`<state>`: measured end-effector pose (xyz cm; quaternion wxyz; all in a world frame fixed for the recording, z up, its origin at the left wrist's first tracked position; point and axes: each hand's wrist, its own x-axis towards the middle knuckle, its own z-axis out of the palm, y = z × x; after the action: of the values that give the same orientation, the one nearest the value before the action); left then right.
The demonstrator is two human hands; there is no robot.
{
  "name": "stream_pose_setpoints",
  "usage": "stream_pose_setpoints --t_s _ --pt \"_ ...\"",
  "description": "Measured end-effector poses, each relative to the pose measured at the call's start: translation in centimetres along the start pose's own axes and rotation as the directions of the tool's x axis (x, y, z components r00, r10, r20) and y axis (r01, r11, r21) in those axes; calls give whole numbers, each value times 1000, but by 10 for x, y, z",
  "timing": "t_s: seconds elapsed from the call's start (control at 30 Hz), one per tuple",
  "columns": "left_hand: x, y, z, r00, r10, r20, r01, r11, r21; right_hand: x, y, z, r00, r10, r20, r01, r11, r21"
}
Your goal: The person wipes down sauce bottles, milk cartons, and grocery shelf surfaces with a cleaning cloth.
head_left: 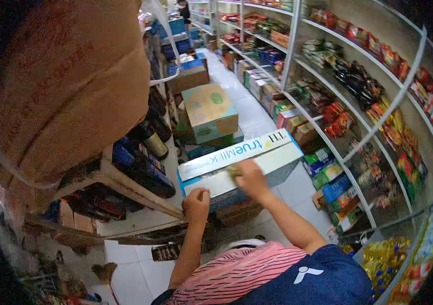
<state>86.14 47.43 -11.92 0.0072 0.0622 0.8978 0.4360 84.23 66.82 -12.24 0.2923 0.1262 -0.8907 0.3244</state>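
TH true MILK carton (277,157) lies right under my two hands, set slantwise across the aisle, its white top and blue edges facing up to my view. A seam runs lengthwise along that top, beside the printed strip.

My right hand (252,182) is over the middle of the top, closed around a small olive-toned item (235,171); motion blur keeps me from naming it. My left hand (196,205) is at the near left corner of the carton, fingers curled and held narrow, thumb near the fingertips. I cannot tell whether anything thin is pinched there.

Just below the carton I make out a brown box (239,212). Beyond its far side stands a tan box with a green mark (210,109), with more boxes farther up the aisle.

Right of the carton, metal shelving (288,51) carries rows of snack packets (339,119), with small colored boxes (328,168) at its foot. Left of it, dark bottles (150,140) line a shelf, and a big brown package (69,86) fills my upper left view. Well apart from the carton, at lower left, is a broom (105,273).
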Motion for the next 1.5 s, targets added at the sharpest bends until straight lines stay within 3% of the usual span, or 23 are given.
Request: stream_pose_setpoints --t_s 0.03,0.07,0.1,0.13,0.23,0.37,0.43,0.57,0.67,0.7,0.73,0.77,0.83,0.87,0.93,0.97,1.03,1.17,1.2,1.27,1.3,1.4,1.5 --pt "-1 9 -1 982 -181 51 183 982 -40 -4 19 -17 997 55 -55 -54 998 20" --pt "2 4 7 979 -200 33 201 979 -43 -7 46 -32 992 77 -103 -82 996 -45" --pt "6 -9 20 985 42 -169 -13 985 170 -7 73 -45 984 93 -152 -110 988 -110" --pt "8 -15 30 901 312 -301 -172 895 412 -6 93 -63 976 143 -162 -169 973 -158" --pt "8 13 32 860 340 -380 -40 788 614 1 104 -73 962 206 -181 -246 939 -241" --pt "17 2 34 886 235 -400 74 779 623 5 68 -36 981 185 -66 -191 975 -111" --pt "18 -13 36 936 138 -324 47 863 503 9 24 -8 999 -20 -48 26 991 134" --pt "13 -7 20 948 47 -315 -10 993 118 -1 -45 52 966 -222 136 171 935 309" --pt "14 -23 16 958 44 -283 -57 998 -35 -3 -45 48 945 -254 205 173 922 347" --pt "16 -24 17 963 28 -268 -61 991 -117 2 -45 27 944 -174 281 82 947 311" --pt "16 -27 23 955 69 -288 -41 994 103 1 -26 23 951 -181 252 96 944 314" --pt "14 -19 26 957 75 -279 -48 994 101 2 -3 14 962 -150 228 73 947 314" --pt "10 5 29 960 148 -238 52 741 669 8 37 -22 991 45 123 -59 992 114" --pt "13 -2 33 949 165 -270 52 761 647 10 70 -30 1000 24 -6 -23 994 111" --pt "14 -3 34 931 215 -295 22 774 633 12 90 -66 948 315 -52 -319 941 -117" --pt "13 -4 35 914 247 -323 7 785 620 14 95 -74 958 261 -119 -282 933 -223" --pt "13 -3 34 911 255 -324 -3 791 612 15 93 -66 921 375 -103 -388 874 -292" --pt "12 -4 32 897 285 -337 -28 799 601 9 26 -11 987 159 1 -159 987 -31" --pt "12 -6 32 913 256 -316 -23 809 588 6 4 10 976 199 85 -201 979 16" --pt "18 -22 34 911 274 -309 -53 819 571 -2 -37 36 998 -8 59 2 995 100" --pt "18 -24 35 909 282 -308 -73 833 548 -4 -52 39 995 12 101 -15 999 30" --pt "14 -16 33 917 276 -288 -56 803 593 -5 -26 26 998 31 59 -39 989 143" --pt "14 -10 33 912 272 -306 -49 815 578 -3 46 -22 947 322 11 -322 946 36"
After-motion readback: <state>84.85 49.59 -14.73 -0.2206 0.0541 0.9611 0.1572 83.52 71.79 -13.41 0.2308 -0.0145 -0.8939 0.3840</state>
